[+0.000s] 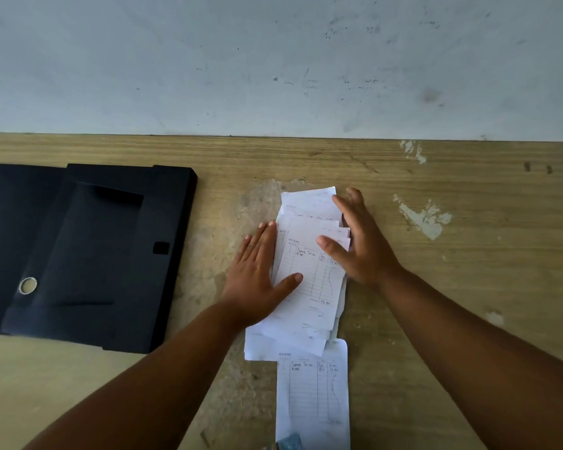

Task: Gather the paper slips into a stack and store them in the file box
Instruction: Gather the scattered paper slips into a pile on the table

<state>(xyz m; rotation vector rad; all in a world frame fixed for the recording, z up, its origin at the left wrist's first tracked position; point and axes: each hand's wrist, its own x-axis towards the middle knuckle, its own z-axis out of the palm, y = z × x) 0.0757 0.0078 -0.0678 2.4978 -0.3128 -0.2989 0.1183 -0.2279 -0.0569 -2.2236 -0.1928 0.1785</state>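
A loose pile of white paper slips (309, 287) with handwriting lies fanned out in the middle of the wooden table. My left hand (257, 274) lies flat against the pile's left side, thumb resting on the top slip. My right hand (358, 241) presses against the pile's right edge, fingers spread, thumb over the slips. Neither hand grips anything. One more slip (312, 397) lies apart, nearer to me, partly under the pile's lower end. The black file box (88, 254) lies open and flat at the left, nothing inside it.
The table (452, 287) is worn, with chipped white patches at the right. Its far edge meets a scuffed pale wall (273, 60). A small blue object (290, 443) peeks in at the bottom edge over the near slip.
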